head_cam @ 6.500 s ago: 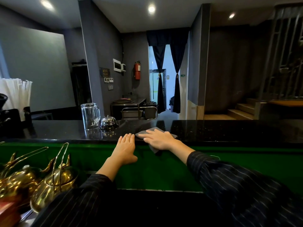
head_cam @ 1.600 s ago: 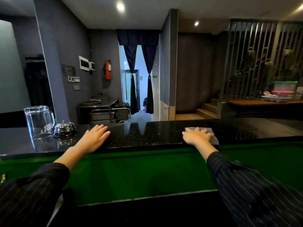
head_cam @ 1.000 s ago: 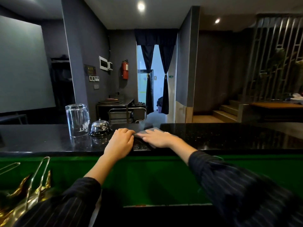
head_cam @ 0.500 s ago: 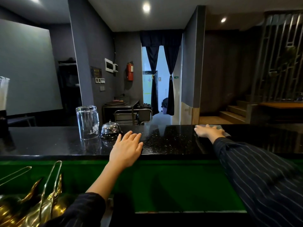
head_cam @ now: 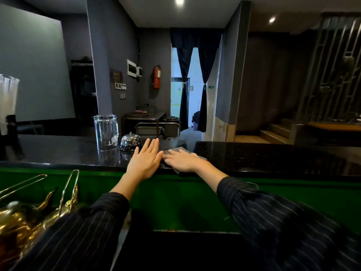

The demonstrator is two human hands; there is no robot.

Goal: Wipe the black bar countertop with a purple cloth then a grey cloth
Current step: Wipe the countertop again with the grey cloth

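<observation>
The black bar countertop runs across the view above a green front panel. A grey cloth lies flat on it near the middle, mostly covered by my right hand, which presses down on it with fingers spread. My left hand rests flat on the counter's near edge just left of the cloth, fingers together and holding nothing. The two hands almost touch. No purple cloth is in view.
An upturned glass mug and a silver service bell stand on the counter just left of my left hand. Brass teapots sit low at the left. A bundle of white straws stands at the far left.
My right hand has slid the grey cloth leftward from the right part of the counter back to the middle, beside my left hand. The left hand stayed near the bell.
</observation>
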